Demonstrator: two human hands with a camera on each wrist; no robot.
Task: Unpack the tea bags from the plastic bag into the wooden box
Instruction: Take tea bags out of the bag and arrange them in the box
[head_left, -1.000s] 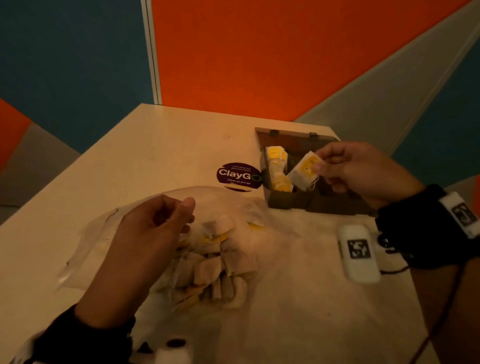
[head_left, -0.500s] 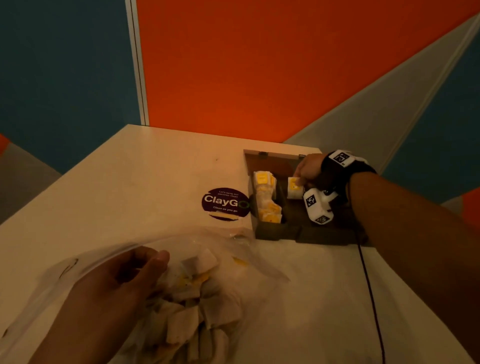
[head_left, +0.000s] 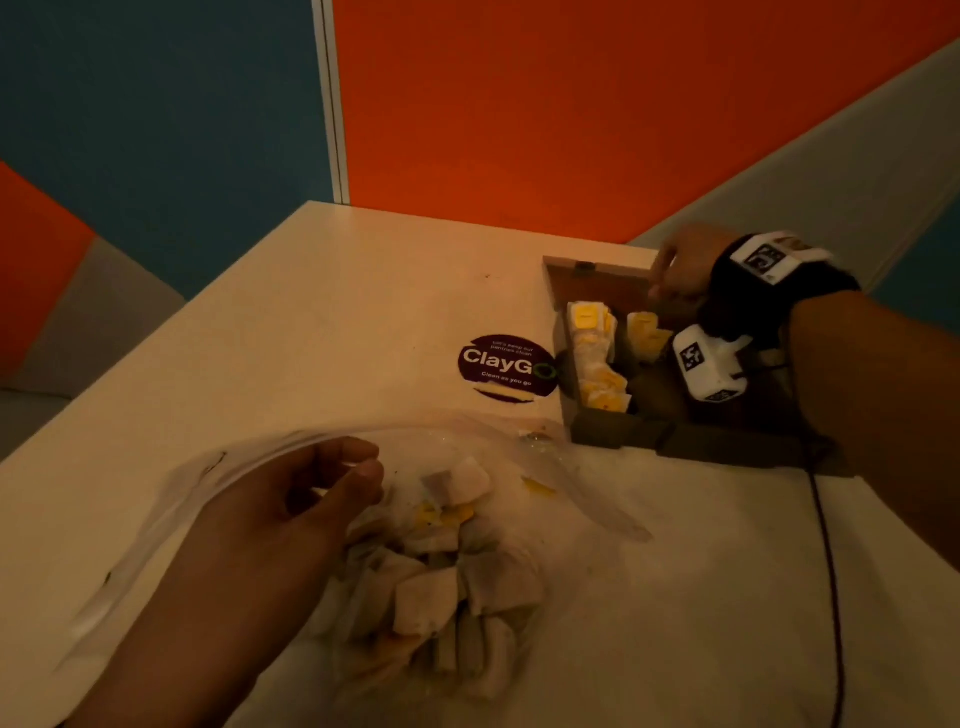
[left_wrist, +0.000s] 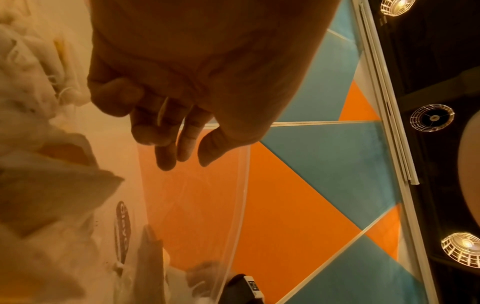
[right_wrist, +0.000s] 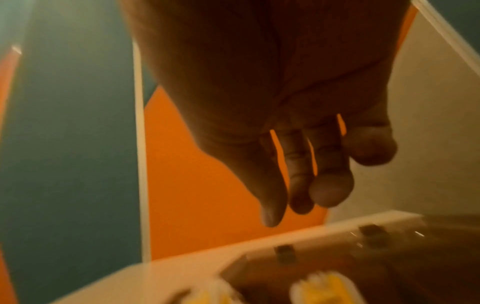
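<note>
A clear plastic bag (head_left: 545, 467) lies on the table near me, with a heap of pale tea bags (head_left: 441, 587) inside. My left hand (head_left: 332, 478) holds the bag's upper rim between thumb and curled fingers (left_wrist: 166, 156), keeping its mouth lifted. The open wooden box (head_left: 623, 431) stands at the table's far right. Its left compartment holds a row of yellow-tagged tea bags (head_left: 592, 343), and a few more (head_left: 644, 332) stand in the second compartment. My right hand (head_left: 675, 270) hovers over the box's back edge, fingers (right_wrist: 298, 185) loosely extended and holding nothing.
A round purple ClayGo sticker (head_left: 506, 366) is on the white table (head_left: 311, 322), left of the box. A thin dark cable (head_left: 826, 571) trails from my right wrist across the table. Orange and blue wall panels stand just behind the table's far edge.
My right hand carried a tea bag from in front of the box into its second compartment, let it go and moved to the box's back edge. The left hand kept holding the plastic bag.
</note>
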